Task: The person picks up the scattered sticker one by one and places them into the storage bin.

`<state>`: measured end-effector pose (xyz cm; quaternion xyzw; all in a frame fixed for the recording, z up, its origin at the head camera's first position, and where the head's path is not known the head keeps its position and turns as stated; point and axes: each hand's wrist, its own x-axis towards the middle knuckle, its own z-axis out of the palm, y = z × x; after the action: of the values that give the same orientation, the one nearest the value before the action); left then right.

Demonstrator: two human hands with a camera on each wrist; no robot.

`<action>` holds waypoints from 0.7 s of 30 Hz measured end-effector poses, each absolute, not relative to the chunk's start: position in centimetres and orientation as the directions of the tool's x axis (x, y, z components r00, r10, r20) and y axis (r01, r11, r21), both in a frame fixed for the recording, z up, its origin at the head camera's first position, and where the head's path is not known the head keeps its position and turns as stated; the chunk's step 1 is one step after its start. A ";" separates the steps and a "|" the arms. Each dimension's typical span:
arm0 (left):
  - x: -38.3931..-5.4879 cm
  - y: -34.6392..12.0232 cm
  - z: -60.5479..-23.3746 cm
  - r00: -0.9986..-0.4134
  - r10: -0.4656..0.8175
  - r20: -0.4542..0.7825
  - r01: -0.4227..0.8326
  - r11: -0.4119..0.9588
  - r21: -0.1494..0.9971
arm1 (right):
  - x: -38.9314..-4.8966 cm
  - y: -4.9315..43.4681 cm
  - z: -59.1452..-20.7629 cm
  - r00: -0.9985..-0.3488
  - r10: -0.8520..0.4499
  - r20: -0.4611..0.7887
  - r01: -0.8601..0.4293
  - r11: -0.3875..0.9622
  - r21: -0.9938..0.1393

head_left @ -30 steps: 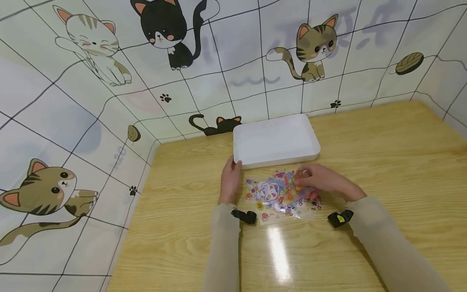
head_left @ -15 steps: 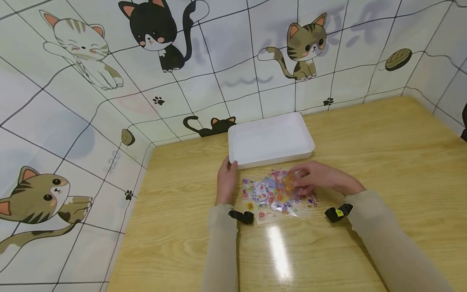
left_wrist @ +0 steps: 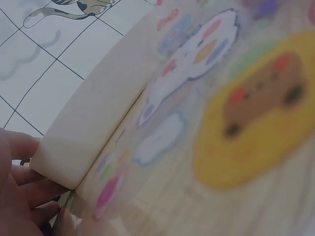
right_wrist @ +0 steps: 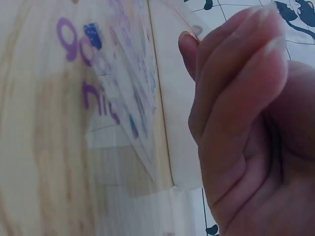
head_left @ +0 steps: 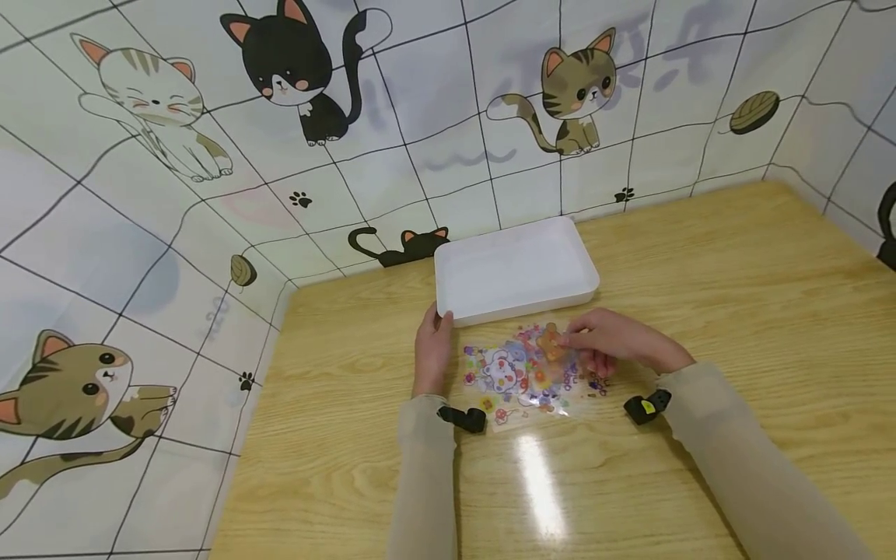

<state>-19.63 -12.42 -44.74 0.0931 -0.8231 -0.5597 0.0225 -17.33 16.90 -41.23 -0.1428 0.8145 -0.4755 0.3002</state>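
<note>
My left hand [head_left: 432, 354] grips the front left corner of a white tray [head_left: 518, 268], its thumb on the front wall. In the left wrist view, the fingers [left_wrist: 37, 189] touch the tray's corner. Just in front of the tray lies a loose pile of clear stickers [head_left: 507, 372] with colourful cartoon prints, a white animal and flowers among them. My right hand [head_left: 612, 342] pinches the edge of a brown bear sticker [head_left: 551, 342] between thumb and forefinger, over the right part of the pile. In the right wrist view, the curled fingers of the right hand [right_wrist: 241, 113] hide most of that sticker.
The wooden table [head_left: 336, 420] ends at a white tiled wall [head_left: 420, 78] printed with cartoon cats, behind the tray and at both sides. Black wrist cameras [head_left: 465, 418] sit on both cuffs. At the right edge of the head view is a black shape [head_left: 887, 233].
The right hand has drawn back slightly from the pile, so more of the bear sticker shows at its fingertips. The left hand stays at the tray's corner. The head view has shifted slightly.
</note>
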 end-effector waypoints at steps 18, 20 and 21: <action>-19.7 -12.6 -44.8 -0.983 -0.174 -0.061 -0.117 0.334 0.935 | -17.9 17.7 -40.6 -0.779 -0.583 -0.231 -0.077 0.454 -0.887; -19.7 -12.6 -44.9 -0.983 -0.175 -0.056 -0.113 0.336 0.935 | -18.0 17.9 -40.6 -0.788 -0.574 -0.226 -0.067 0.443 -0.894; -19.7 -12.6 -44.9 -0.983 -0.178 -0.054 -0.112 0.337 0.935 | -18.1 18.1 -40.6 -0.792 -0.567 -0.227 -0.055 0.436 -0.898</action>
<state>-19.71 -12.58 -44.92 0.0888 -0.8170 -0.5690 0.0286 -18.06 18.05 -40.63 -0.1925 0.8069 -0.4951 0.2585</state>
